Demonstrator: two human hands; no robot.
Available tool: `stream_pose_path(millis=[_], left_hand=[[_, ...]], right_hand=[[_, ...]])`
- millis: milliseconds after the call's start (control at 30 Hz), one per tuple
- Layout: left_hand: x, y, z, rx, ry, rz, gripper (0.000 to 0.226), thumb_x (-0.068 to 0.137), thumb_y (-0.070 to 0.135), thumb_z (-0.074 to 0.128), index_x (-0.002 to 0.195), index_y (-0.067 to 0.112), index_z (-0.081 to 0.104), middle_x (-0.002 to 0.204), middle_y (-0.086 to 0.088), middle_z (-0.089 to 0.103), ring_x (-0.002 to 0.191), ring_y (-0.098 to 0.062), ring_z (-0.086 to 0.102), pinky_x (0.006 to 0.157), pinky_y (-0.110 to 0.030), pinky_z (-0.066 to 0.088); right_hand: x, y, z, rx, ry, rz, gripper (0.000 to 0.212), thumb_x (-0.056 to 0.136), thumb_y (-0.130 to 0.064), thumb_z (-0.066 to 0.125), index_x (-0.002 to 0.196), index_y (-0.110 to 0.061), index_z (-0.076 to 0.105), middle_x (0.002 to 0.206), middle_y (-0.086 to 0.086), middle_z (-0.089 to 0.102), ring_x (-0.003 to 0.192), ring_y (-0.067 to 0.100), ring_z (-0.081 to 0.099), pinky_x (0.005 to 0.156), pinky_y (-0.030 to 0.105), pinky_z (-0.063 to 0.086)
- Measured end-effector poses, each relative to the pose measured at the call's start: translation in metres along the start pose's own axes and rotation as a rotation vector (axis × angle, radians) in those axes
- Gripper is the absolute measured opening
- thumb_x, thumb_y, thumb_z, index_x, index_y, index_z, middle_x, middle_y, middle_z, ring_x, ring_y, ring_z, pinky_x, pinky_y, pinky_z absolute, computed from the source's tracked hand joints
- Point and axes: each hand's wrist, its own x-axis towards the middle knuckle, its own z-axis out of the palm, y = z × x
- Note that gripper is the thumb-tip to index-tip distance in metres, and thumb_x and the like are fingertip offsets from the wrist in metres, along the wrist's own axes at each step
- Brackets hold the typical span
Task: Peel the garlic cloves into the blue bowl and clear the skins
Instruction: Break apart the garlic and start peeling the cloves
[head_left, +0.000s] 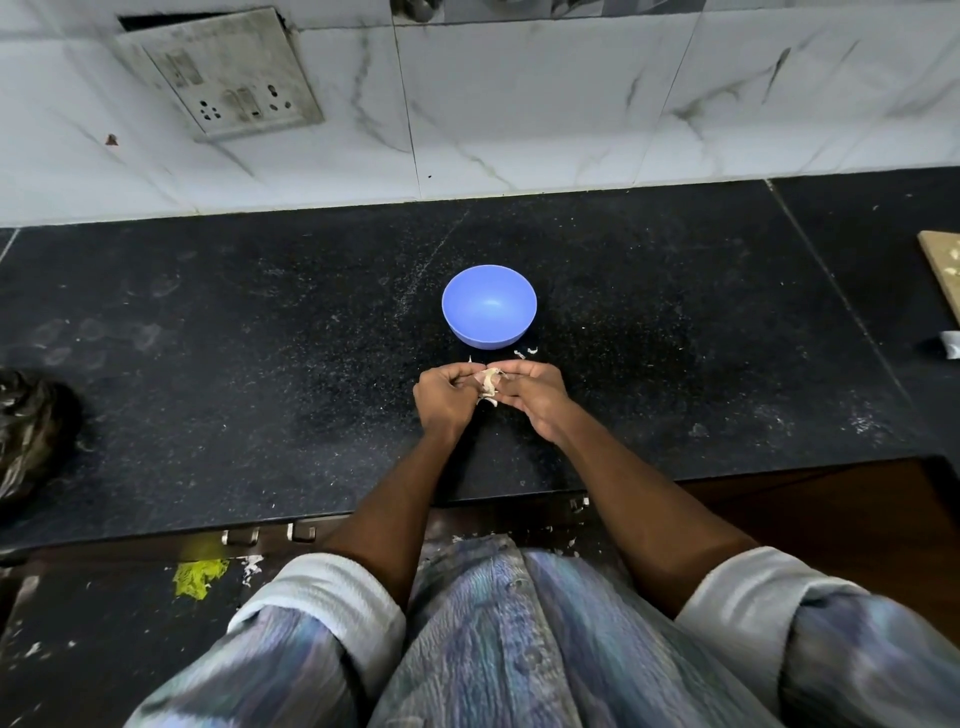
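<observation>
Garlic clove (489, 384): one piece, pale and papery, held above the bench (208, 364) at the 6 o'clock side of the blue bowl, between both hands. Skin partly lifted, by the look of the loose flakes hanging from its lower end; not yet bare.

Left hand (445, 397): fingers curled inward, fingertips pinching the clove from its 9 o'clock side. Nothing else held, as far as can be seen.

Right hand (532, 392): fingers curled, thumb and fingertips pinching the same clove from its 3 o'clock side. Which hand steadies and which strips cannot be told.

Blue bowl (489, 305): upright on the bench, just beyond the hands at their 12 o'clock. Interior shows plain blue; no peeled cloves visible inside.

Skins (524, 353): a few small white scraps on the bench between bowl and hands, at the bowl's 5 and 6 o'clock.

Other unpeeled cloves: none seen on the bench.

Progress, as judged: early. Peeling is under way on this clove, nothing has been delivered to the bowl, and the loose scraps are uncollected. Remaining: finish stripping this clove, drop it in the bowl, peel any further cloves, then gather and clear the skins.
</observation>
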Motion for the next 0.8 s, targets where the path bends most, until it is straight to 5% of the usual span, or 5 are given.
stream_pose_path(millis=[167,433,800], left_hand=[[0.0008,0.0036,-0.0005,0.097,0.016,0.067,0.019,0.091,-0.001,0.071,0.098,0.013,0.084,0.083,0.009,0.077,0.068,0.01,0.067,0.07,-0.012,0.055],[0.0074,0.0037,-0.0045,0.029,0.065,0.051,0.017,0.09,-0.002,0.077,0.102,0.009,0.082,0.089,0.001,0.08,0.073,-0.005,0.073,0.078,-0.021,0.062],[0.0059,0.0017,-0.0051,0.186,0.006,0.077,0.032,0.096,-0.004,0.059,0.103,0.018,0.081,0.095,0.005,0.078,0.09,-0.012,0.071,0.084,-0.028,0.056]], right_hand=[[-0.002,-0.0029,0.0025,0.042,-0.027,0.001,0.028,0.094,0.011,0.061,0.121,0.007,0.067,0.113,0.023,0.074,0.1,0.027,0.074,0.079,0.029,0.062],[0.0021,-0.0053,0.0045,-0.015,0.052,-0.046,0.024,0.091,0.009,0.066,0.114,0.003,0.071,0.1,0.016,0.075,0.093,0.023,0.074,0.084,0.033,0.063],[0.0075,-0.0032,0.0094,-0.096,0.069,-0.089,0.022,0.087,0.007,0.07,0.106,-0.004,0.075,0.102,0.015,0.078,0.098,0.024,0.075,0.087,0.036,0.062]])
